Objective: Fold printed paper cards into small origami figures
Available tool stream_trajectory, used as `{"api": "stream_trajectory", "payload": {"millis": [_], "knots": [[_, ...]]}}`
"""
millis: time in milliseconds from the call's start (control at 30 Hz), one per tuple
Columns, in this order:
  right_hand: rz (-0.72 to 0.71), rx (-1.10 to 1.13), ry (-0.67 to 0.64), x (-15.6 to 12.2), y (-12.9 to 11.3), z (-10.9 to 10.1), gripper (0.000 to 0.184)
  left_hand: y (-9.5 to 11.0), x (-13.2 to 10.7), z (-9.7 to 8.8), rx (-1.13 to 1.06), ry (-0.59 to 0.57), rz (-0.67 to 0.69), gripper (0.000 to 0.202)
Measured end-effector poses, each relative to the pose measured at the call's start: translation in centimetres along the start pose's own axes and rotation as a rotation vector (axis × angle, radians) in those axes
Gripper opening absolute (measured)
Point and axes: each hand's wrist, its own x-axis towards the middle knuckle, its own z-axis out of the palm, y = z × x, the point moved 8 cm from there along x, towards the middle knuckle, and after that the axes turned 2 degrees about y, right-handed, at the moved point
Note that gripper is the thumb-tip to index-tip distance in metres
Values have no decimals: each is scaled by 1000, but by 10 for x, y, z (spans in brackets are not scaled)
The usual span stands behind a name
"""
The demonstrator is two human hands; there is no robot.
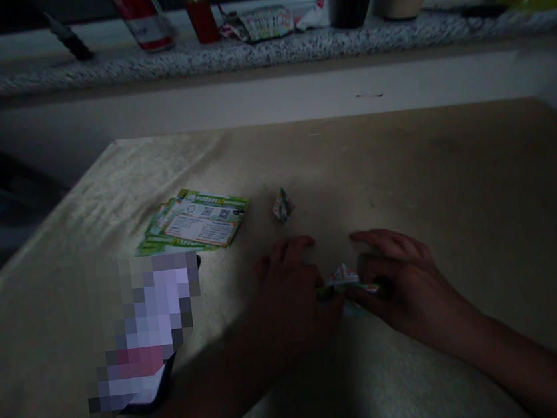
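Both my hands rest on a beige table (404,168) in dim light, pinching a small folded piece of printed paper (345,279) between them. My left hand (292,288) grips its left side with the fingers curled. My right hand (399,276) holds its right side, fingers bent over it. A smaller folded paper piece (283,205) stands alone on the table just beyond my hands. To the left lies a stack of green printed cards (194,222).
A phone (147,338) with a lit screen lies at the front left of the table. Behind the table runs a speckled ledge (260,50) holding a red can (142,16), a red lighter (200,13), wrappers, a dark bottle and a pale cup.
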Motion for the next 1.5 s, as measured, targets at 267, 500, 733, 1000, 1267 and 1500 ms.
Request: {"api": "stream_trajectory", "payload": {"millis": [267, 500, 733, 1000, 1267, 1500], "knots": [[4, -14, -21, -2, 9, -5, 14, -11, 7, -8, 1, -89, -34, 14], [11, -17, -57, -4, 29, -11, 12, -17, 4, -12, -14, -119, -45, 9], [-5, -15, -90, -6, 32, -16, 10, -25, 2, -14, -15, -121, -62, 6], [-60, 28, -86, -6, 29, -13, 10, -20, 0, -11, -41, -88, -54, 12], [-90, 53, -88, -7, 25, -9, 22, -11, -8, -6, -75, -68, 14, 18], [-92, 63, -92, -7, 20, -10, 23, -8, -11, -2, -91, -64, 34, 17]]}}
